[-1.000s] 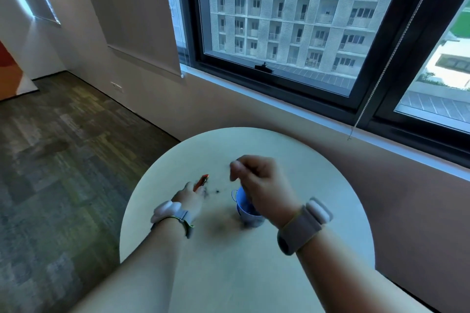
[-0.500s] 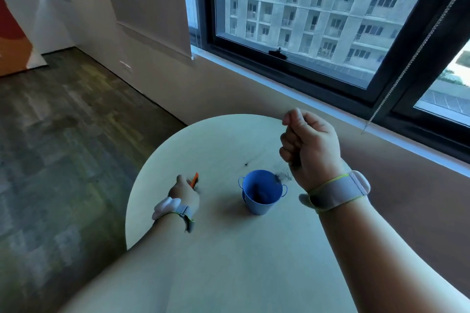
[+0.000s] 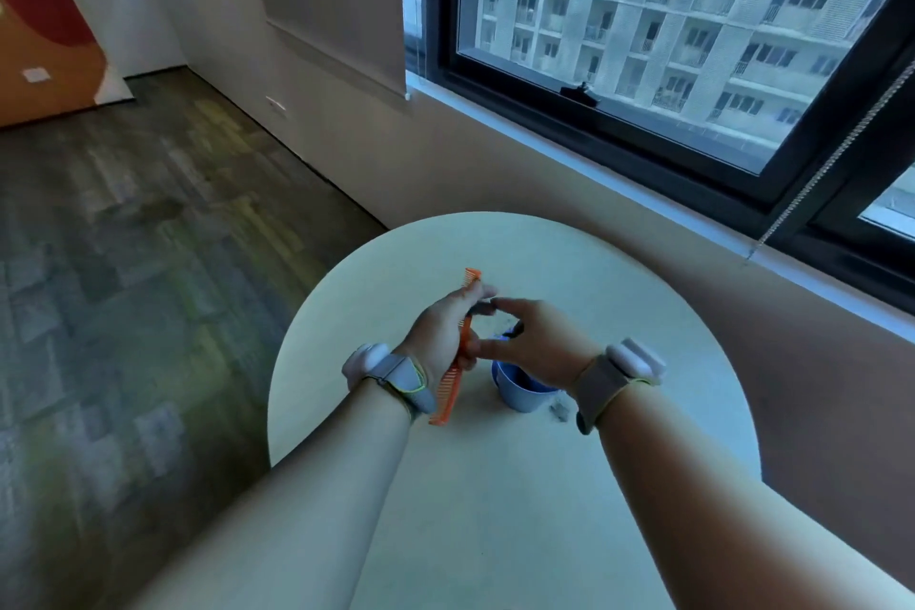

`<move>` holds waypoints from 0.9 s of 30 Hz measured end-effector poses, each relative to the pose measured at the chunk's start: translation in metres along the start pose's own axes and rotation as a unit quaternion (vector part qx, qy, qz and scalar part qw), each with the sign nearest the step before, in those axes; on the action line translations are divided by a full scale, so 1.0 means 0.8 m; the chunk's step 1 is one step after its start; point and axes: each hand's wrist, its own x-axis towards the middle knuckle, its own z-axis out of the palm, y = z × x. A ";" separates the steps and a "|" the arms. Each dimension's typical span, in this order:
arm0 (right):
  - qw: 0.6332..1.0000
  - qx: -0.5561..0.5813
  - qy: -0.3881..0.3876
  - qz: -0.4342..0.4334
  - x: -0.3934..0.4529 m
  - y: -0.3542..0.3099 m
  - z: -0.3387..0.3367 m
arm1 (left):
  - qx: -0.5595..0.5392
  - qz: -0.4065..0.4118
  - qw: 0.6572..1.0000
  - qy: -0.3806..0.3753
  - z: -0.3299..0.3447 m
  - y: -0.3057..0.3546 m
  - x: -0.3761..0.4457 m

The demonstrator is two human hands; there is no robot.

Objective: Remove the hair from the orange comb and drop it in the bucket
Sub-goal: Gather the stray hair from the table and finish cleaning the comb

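My left hand (image 3: 443,334) holds the orange comb (image 3: 453,384) raised above the round table (image 3: 495,485), gripping it near its middle so both ends stick out. My right hand (image 3: 532,342) is right beside it, thumb and fingers curved toward the comb's teeth and touching or nearly touching them. A dark wisp of hair (image 3: 515,327) shows by my right fingers. The small blue bucket (image 3: 522,391) stands on the table just under my right hand, partly hidden by it.
A small dark clump of hair (image 3: 559,411) lies on the table right of the bucket. The table stands close to a wall under a big window (image 3: 668,40); a blind chain (image 3: 812,183) hangs at the right. Carpeted floor (image 3: 124,263) spreads to the left.
My left hand lifted the comb off the table and turned it upright. My right hand came down from a raised fist at the right and reached across to the comb above the bucket.
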 end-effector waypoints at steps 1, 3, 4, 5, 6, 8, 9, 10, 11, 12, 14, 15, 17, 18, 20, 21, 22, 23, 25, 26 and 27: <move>1.000 -0.011 0.010 0.003 0.000 -0.002 0.005 | 0.012 0.008 1.000 0.000 -0.001 0.002 -0.003; 0.999 -0.047 0.021 0.017 0.005 -0.006 0.011 | 0.054 0.018 0.998 0.007 -0.004 0.005 -0.007; 0.998 -0.064 0.012 0.009 0.006 -0.007 0.014 | 0.071 0.019 0.997 0.006 -0.007 0.007 -0.010; 0.998 -0.065 0.000 -0.008 0.005 -0.008 0.015 | 0.088 0.020 0.996 0.002 -0.012 0.006 -0.009; 0.999 -0.044 -0.004 -0.024 0.002 -0.011 0.014 | 0.098 0.017 0.995 0.000 -0.014 0.009 -0.011; 0.998 0.041 0.016 -0.048 -0.007 -0.013 0.009 | 0.103 0.009 0.995 0.004 -0.021 0.007 -0.007; 0.992 0.115 0.020 -0.051 -0.013 -0.013 0.006 | 0.099 0.007 0.995 0.009 -0.023 0.004 -0.005; 0.975 0.215 0.011 -0.055 -0.018 -0.015 0.003 | 0.095 0.004 0.995 0.018 -0.026 0.002 -0.003; 0.945 0.320 -0.005 -0.064 -0.022 -0.018 0.000 | 0.097 0.005 0.995 0.031 -0.030 -0.002 0.002; 0.912 0.404 -0.016 -0.075 -0.026 -0.021 -0.004 | 0.105 0.003 0.993 0.044 -0.032 -0.006 0.005; 0.866 0.490 -0.020 -0.098 -0.030 -0.028 -0.013 | 0.119 -0.005 0.991 0.058 -0.037 -0.017 0.013; 0.849 0.516 -0.019 -0.111 -0.030 -0.032 -0.018 | 0.122 -0.011 0.991 0.057 -0.036 -0.021 0.015; 0.807 0.576 -0.015 -0.129 -0.034 -0.037 -0.029 | 0.148 -0.022 0.987 0.056 -0.038 -0.027 0.021; 0.780 0.612 -0.013 -0.132 -0.037 -0.039 -0.036 | 0.173 -0.021 0.983 0.060 -0.040 -0.031 0.023; 0.737 0.664 0.000 -0.130 -0.043 -0.044 -0.054 | 0.234 -0.013 0.970 0.063 -0.048 -0.037 0.030; 0.735 0.667 0.014 -0.124 -0.043 -0.045 -0.062 | 0.256 -0.013 0.964 0.065 -0.051 -0.039 0.032; 0.750 0.650 0.035 -0.117 -0.041 -0.045 -0.068 | 0.270 -0.017 0.960 0.066 -0.051 -0.040 0.033; 0.779 0.615 0.066 -0.104 -0.036 -0.040 -0.072 | 0.277 -0.024 0.958 0.071 -0.049 -0.041 0.034; 0.833 0.534 0.126 -0.066 -0.018 -0.029 -0.072 | 0.263 -0.034 0.962 0.068 -0.043 -0.040 0.035; 0.849 0.504 0.152 -0.044 -0.007 -0.020 -0.070 | 0.229 -0.042 0.971 0.062 -0.038 -0.039 0.037; 0.859 0.482 0.173 -0.023 0.004 -0.007 -0.065 | 0.193 -0.054 0.978 0.059 -0.033 -0.041 0.040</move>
